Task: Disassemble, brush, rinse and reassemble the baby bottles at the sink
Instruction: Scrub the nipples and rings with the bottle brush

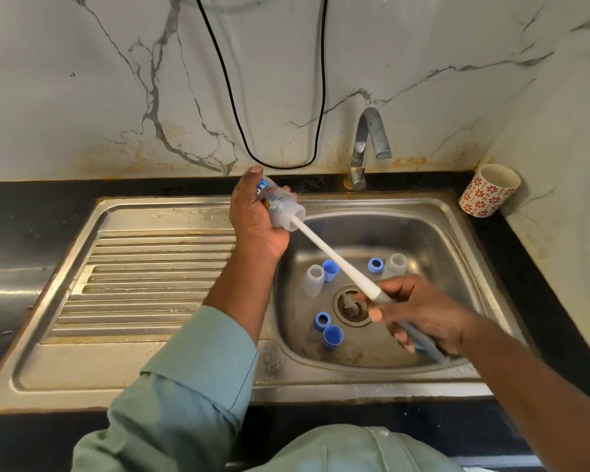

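Note:
My left hand (256, 219) grips a clear baby bottle (281, 206) with a printed label, tilted with its mouth toward the sink basin. A white bottle brush (334, 258) runs into the bottle's mouth; its head is hidden inside. My right hand (419, 315) holds the brush's grey handle over the drain (351, 306). On the floor of the basin lie two clear caps (313, 279) (396, 264), two blue rings (375, 265) (322, 321) and two blue cups (330, 270) (333, 337).
The steel sink (457, 240) has a ribbed drainboard (150, 277) on its left. A chrome tap (367, 144) stands behind the basin, with no water running. A red-flowered cup (489, 190) sits on the black counter at the back right. A black cable (232, 97) hangs on the marble wall.

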{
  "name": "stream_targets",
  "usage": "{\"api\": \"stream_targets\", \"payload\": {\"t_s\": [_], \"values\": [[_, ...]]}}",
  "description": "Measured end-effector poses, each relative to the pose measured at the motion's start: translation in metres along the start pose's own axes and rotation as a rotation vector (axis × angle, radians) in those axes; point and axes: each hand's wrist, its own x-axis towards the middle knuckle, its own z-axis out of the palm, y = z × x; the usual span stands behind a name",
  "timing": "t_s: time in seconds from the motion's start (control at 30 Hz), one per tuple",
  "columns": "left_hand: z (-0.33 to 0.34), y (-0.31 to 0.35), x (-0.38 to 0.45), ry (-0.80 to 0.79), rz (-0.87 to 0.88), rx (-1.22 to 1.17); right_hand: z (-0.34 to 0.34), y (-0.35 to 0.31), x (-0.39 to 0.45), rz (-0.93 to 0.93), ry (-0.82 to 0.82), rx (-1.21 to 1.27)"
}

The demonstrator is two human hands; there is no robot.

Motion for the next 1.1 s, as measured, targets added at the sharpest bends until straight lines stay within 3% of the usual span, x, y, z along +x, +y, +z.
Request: {"api": "stream_targets", "payload": {"t_s": [0.13,0.23,0.3,0.33,0.4,0.43,0.5,0.53,0.63,0.77,0.83,0.87,0.9,0.97,1.0,1.07,1.1], "values": [[-0.008,-0.005,0.002,0.089,0.08,-0.018,0.004,-0.004,0.008,-0.248,0.548,-0.62],[-0.007,-0.005,0.003,0.096,0.095,-0.023,0.017,0.001,0.008,-0.211,0.688,-0.992],[-0.007,-0.005,0.001,0.057,0.053,-0.04,0.026,-0.002,0.007,-0.139,0.574,-0.827],[-0.007,-0.004,0.001,0.029,0.031,-0.058,0.029,-0.004,0.006,-0.098,0.443,-0.554],[-0.005,-0.001,-0.003,-0.058,0.016,-0.076,0.027,-0.005,0.005,0.073,0.066,0.014],[-0.003,0.002,-0.006,-0.114,0.014,-0.079,0.022,-0.004,0.002,0.151,-0.11,0.172],[0.002,0.01,-0.007,-0.209,0.011,-0.066,0.008,-0.002,-0.003,0.268,-0.327,0.297],[0.003,0.012,-0.007,-0.216,0.01,-0.032,-0.001,-0.003,-0.004,0.294,-0.336,0.253],[-0.001,0.008,-0.006,-0.101,0.032,0.141,-0.022,-0.025,0.0,0.235,-0.039,-0.205],[0.003,-0.002,-0.007,0.095,0.159,0.033,-0.021,-0.042,0.002,-0.032,0.538,-1.112],[0.012,-0.003,-0.003,0.111,0.161,-0.019,-0.003,-0.023,0.004,-0.154,0.723,-1.339],[0.015,-0.003,-0.002,0.092,0.142,-0.037,0.007,-0.015,0.006,-0.195,0.739,-1.263],[0.017,-0.003,0.0,0.058,0.108,-0.05,0.014,-0.009,0.008,-0.222,0.671,-1.036],[0.014,-0.003,0.002,-0.003,0.034,-0.057,0.022,-0.011,0.007,-0.106,0.361,-0.367],[0.01,-0.002,0.004,-0.018,0.012,-0.04,0.02,-0.014,0.003,-0.001,0.182,-0.157],[0.001,0.0,0.006,-0.032,-0.019,0.008,0.003,-0.021,-0.005,0.102,-0.008,-0.078],[-0.002,-0.001,0.004,-0.021,-0.034,0.026,-0.008,-0.026,-0.006,0.109,0.01,-0.158]]}}
